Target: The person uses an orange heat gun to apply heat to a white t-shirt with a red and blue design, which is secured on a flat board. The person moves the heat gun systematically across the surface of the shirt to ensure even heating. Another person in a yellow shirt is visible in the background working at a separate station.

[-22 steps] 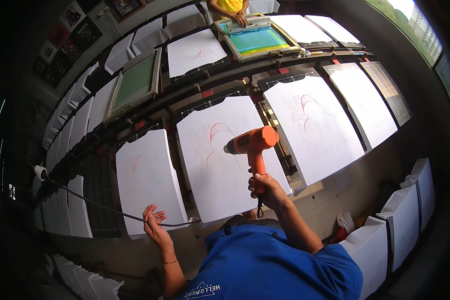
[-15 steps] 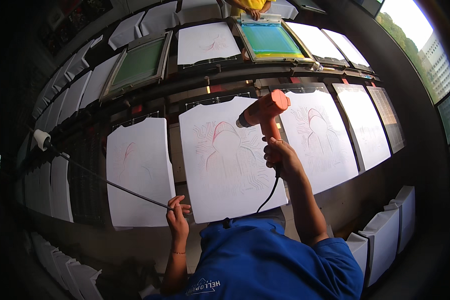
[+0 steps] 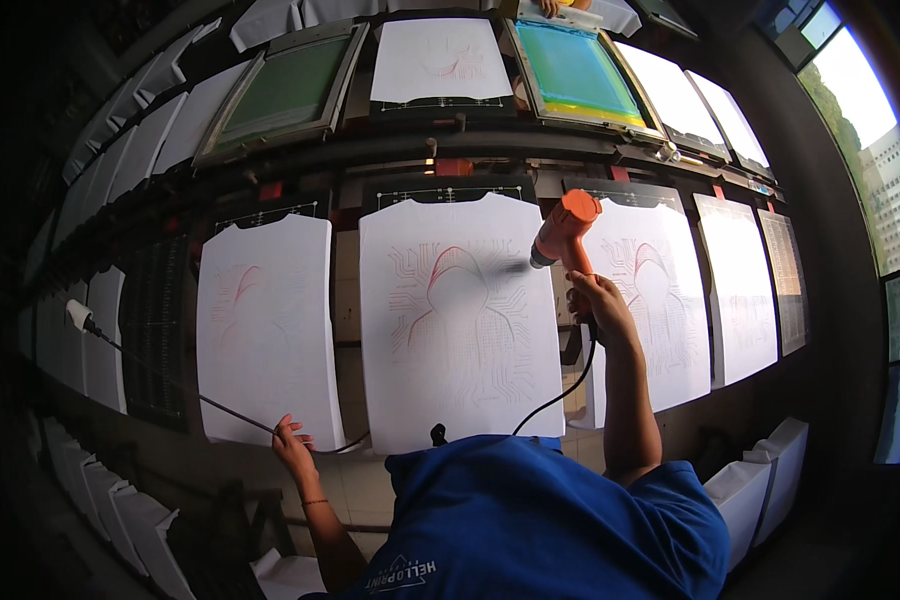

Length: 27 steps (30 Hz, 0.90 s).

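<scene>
My right hand [image 3: 602, 305] grips the handle of an orange heat gun [image 3: 572, 222]. Its dark nozzle points left, over the right edge of a white T-shirt [image 3: 400, 390] stretched on a board. Faint red and grey line art of a hooded figure with circuit-like lines is printed on that shirt. Lower left, my left hand [image 3: 292, 447] holds a black power cord [image 3: 238, 413] between thumb and fingers, some fingers stretched out. The cord runs to a white socket connector [image 3: 78, 314] at the far left. Below my right hand, the gun's own cord [image 3: 570, 390] curves down toward my body.
On either side lie more printed white shirts on boards, one at left [image 3: 270, 370] and one at right [image 3: 660, 340]. Beyond a dark rail rest a green-meshed screen frame [image 3: 280, 95] and a blue-green one [image 3: 577, 75], where another person's hand [image 3: 550, 8] shows.
The heat gun and my right hand have shifted right, off the middle of the shirt. My left hand has moved left and lower with the cord. The whole view has shifted slightly.
</scene>
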### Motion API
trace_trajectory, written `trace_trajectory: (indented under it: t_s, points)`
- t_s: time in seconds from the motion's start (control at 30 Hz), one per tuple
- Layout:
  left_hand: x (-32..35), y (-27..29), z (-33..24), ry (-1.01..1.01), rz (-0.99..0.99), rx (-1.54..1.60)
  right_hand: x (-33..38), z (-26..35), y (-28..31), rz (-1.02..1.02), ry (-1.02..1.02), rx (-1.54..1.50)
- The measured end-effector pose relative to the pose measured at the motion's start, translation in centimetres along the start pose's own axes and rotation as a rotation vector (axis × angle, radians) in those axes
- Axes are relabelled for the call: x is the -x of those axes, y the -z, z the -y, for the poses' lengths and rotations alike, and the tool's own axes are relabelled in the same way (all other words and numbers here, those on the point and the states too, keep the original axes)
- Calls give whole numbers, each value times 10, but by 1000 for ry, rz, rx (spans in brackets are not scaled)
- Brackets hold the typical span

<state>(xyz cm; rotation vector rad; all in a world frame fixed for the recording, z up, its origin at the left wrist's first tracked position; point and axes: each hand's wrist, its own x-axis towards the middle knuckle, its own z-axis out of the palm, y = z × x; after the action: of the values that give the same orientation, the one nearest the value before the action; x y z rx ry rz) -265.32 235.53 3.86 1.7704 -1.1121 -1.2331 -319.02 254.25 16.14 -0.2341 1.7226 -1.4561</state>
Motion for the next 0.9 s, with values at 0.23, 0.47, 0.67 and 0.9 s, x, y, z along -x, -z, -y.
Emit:
trace_trajectory:
  t_s: [0.23, 0.47, 0.67, 0.9]
  points:
    - [-10, 13, 27, 25, -132, -234, -22, 12, -49, 155, 11, -170]
    - [-65, 48, 66, -13, -333, -282, -46, 6, -84, 193, 17, -75]
    - [-102, 90, 109, -265, -626, -493, -51, 3, -85, 199, 5, -19]
    - [-98, 64, 89, -45, -653, -355, -35, 6, -53, 35, 27, -2]
